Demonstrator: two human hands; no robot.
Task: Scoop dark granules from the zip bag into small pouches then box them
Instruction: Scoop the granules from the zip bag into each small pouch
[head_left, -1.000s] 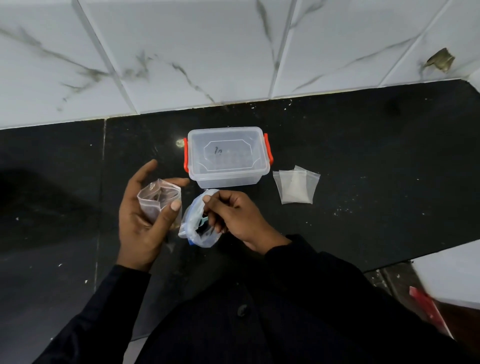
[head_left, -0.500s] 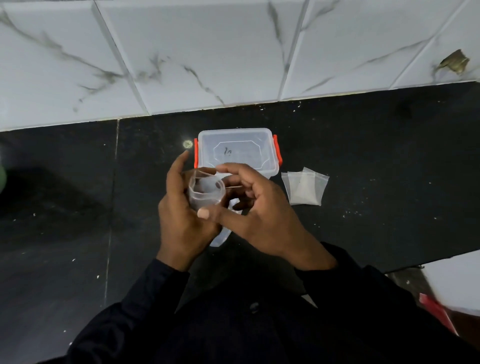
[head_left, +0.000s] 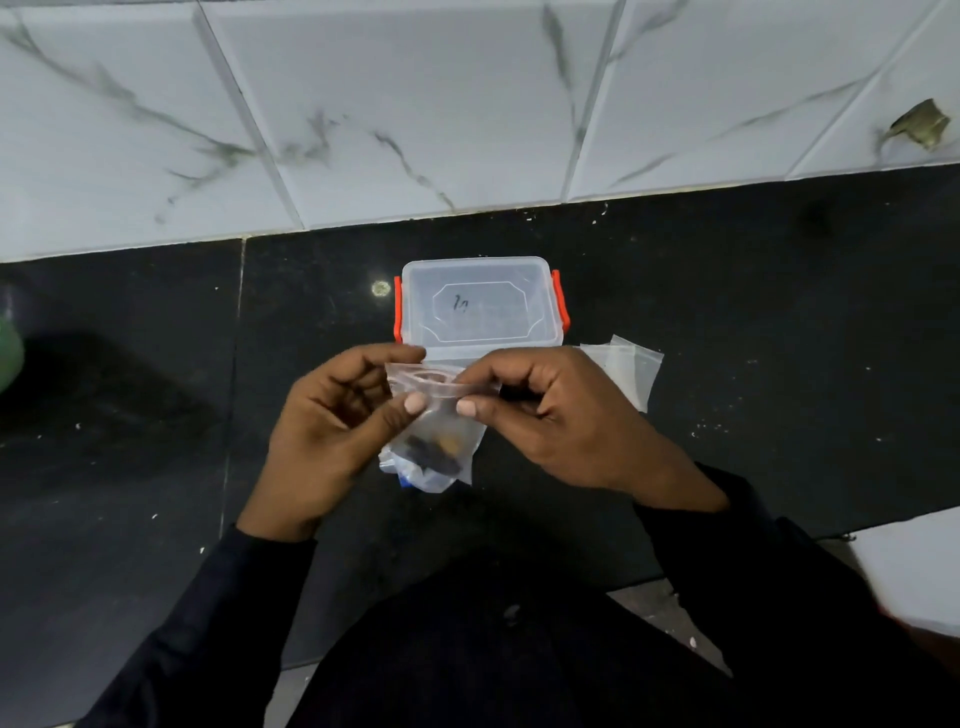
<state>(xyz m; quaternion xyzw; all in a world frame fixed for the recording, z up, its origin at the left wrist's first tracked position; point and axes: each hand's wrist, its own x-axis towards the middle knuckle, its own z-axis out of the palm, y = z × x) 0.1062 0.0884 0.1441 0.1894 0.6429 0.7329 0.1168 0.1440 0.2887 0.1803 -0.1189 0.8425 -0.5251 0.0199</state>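
Black polished stone forms the bench (head_left: 727, 312), flecked with pale specks, and a person in dark sleeves leans over its near edge. Closest in, both hands are raised just above it and share one small pouch (head_left: 441, 384). The left hand (head_left: 332, 431) pinches the pouch's top strip between thumb and forefinger at one end. The right hand (head_left: 561, 426) pinches it the same way at the other, its remaining fingers curled under. Dark granules (head_left: 431, 451) sit low in the pouch, which hangs upright. The zip bag (head_left: 434, 480) lies on the bench directly under and behind it, so where one ends and the other begins is hard to tell.

This looks like the sealing step. To do it well, keep the pouch upright so the granules stay clear of the zip track. Press the air out, then run the thumbs along the strip from one end to the other rather than squeezing it in a single spot. A light tug afterwards would show whether it has closed.

Just beyond the hands stands the clear box (head_left: 519, 270) with orange clips (head_left: 398, 312). Its lid is on, so it must be unclipped before anything goes in. Spare pouches (head_left: 623, 369) lie beside it on the right. Farthest off are white marble-veined tiles (head_left: 415, 104).
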